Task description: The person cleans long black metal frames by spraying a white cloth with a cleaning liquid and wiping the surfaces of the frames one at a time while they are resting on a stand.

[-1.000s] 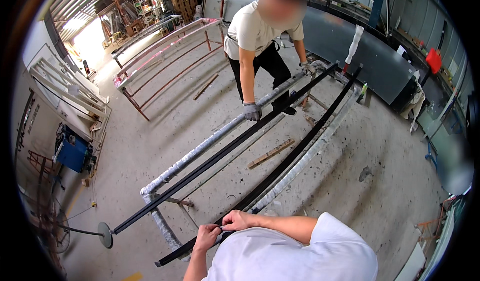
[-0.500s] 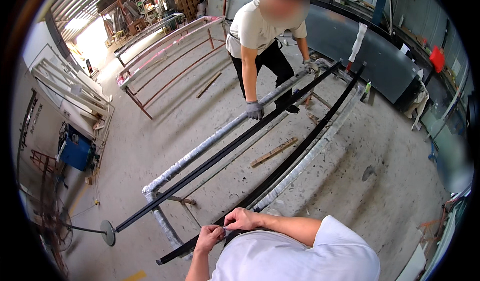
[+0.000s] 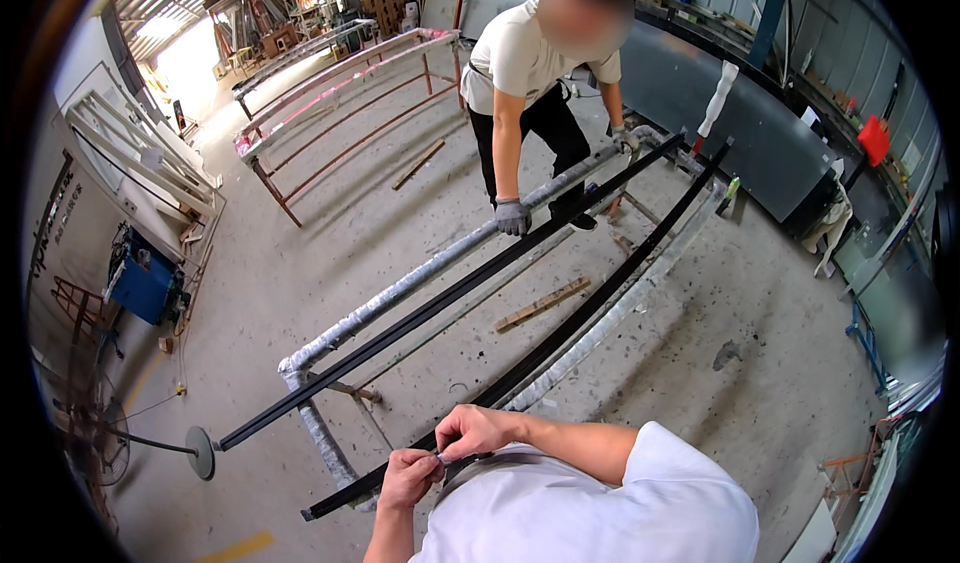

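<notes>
Close to my body, my left hand (image 3: 409,476) and my right hand (image 3: 474,432) meet, fingertips pinched together. Between them is something tiny that I cannot make out. Just beyond and below them runs the near black bar (image 3: 575,325), long and narrow, lying along a frame (image 3: 350,335) padded with pale wrapping. A second black bar (image 3: 400,338) lies roughly parallel, farther from me. Across the frame a co-worker in a light shirt leans over, with one gloved hand (image 3: 512,218) and another gloved hand (image 3: 626,141) resting at the padded far rail.
A short wooden strip (image 3: 543,304) lies on the floor inside the frame's outline. Behind the co-worker's side stands another rusty rack (image 3: 345,98). A round grey disc (image 3: 200,452) on a rod is at lower left, and a large dark panel (image 3: 745,93) leans at the back right.
My view has shifted slightly. My hands stay pinched together over the near bar, with only small finger movement. The co-worker holds nearly the same pose.
</notes>
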